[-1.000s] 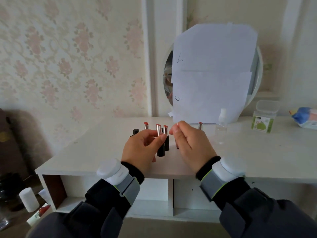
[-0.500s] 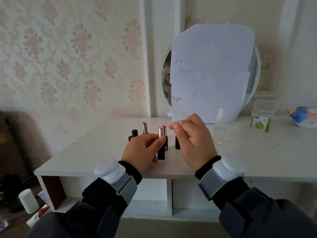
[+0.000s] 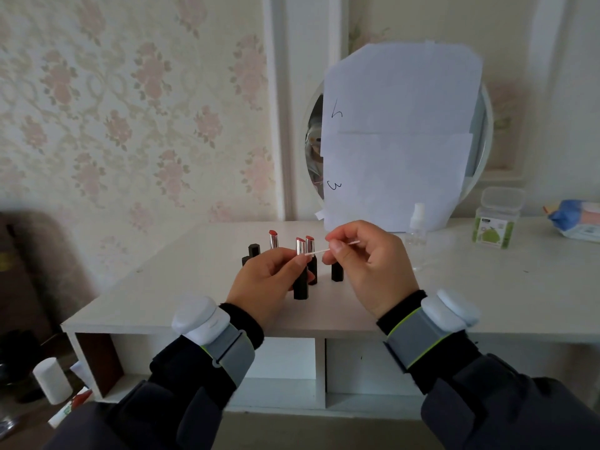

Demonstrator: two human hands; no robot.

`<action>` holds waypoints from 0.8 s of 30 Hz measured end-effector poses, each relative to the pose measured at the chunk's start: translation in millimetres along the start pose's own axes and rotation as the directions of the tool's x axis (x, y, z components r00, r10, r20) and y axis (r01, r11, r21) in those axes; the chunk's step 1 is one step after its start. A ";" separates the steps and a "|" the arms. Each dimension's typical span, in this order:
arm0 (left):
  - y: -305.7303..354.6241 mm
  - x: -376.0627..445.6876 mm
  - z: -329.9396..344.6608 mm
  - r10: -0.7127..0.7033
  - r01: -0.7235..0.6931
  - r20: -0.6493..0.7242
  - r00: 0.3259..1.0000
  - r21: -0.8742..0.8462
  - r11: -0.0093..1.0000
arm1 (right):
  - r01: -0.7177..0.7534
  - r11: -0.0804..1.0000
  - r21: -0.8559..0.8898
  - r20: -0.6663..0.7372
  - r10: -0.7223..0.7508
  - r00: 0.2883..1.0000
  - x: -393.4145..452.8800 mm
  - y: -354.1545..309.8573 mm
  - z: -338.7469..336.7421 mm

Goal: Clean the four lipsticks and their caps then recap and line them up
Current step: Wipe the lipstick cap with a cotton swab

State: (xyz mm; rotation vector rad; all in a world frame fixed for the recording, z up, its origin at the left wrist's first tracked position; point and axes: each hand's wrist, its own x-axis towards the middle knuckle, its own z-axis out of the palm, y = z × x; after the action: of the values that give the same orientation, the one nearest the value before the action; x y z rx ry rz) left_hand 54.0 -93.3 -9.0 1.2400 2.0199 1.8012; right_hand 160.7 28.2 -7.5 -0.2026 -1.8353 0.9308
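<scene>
Lipstick [image 3: 301, 274], uncapped and upright, is held above the desk [image 3: 487, 287] front area by the left hand [image 3: 269, 280], fingers [image 3: 300, 259] clamped around its barrel. The right hand [image 3: 367, 267] pinches a cotton swab [image 3: 328, 250] between thumb and fingertips; the swab tip meets the lipstick's silver collar. Two more uncapped lipsticks [image 3: 273, 239] and black caps [image 3: 254, 249] stand just behind.

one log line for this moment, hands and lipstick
left hand: holds uncapped lipstick | right hand: pinches cotton swab | swab tip at lipstick | phase: cleaning
</scene>
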 end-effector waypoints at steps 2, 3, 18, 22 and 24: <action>0.1 0.1 0.1 0.006 -0.006 -0.001 1.000 0.004 1.000 | -0.018 1.000 0.014 0.018 0.018 1.000 0.7 -0.7 0.1; 0.0 0.4 0.1 0.008 -0.008 -0.003 1.000 0.005 1.000 | -0.028 1.000 0.012 0.027 0.028 0.999 1.1 -0.7 0.2; -3.4 0.8 -2.9 -0.039 0.041 0.013 0.999 -0.127 0.991 | -0.022 0.977 -0.214 0.116 0.048 0.992 -1.4 3.2 3.0; -2.3 1.2 -4.1 -0.044 0.050 0.042 0.998 -0.167 0.985 | 0.050 0.957 -0.284 0.092 -0.025 0.995 -0.8 6.7 3.8; -2.4 2.3 -4.5 -0.053 0.058 0.033 0.998 -0.184 0.981 | 0.061 0.952 -0.299 0.077 -0.040 0.996 1.1 8.6 4.1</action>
State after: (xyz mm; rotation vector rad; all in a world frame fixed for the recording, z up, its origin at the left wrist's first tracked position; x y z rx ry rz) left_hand 48.7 -95.0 -9.0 1.1373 1.8062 1.8842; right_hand 154.5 32.6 -13.3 -0.3126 -2.0345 0.6248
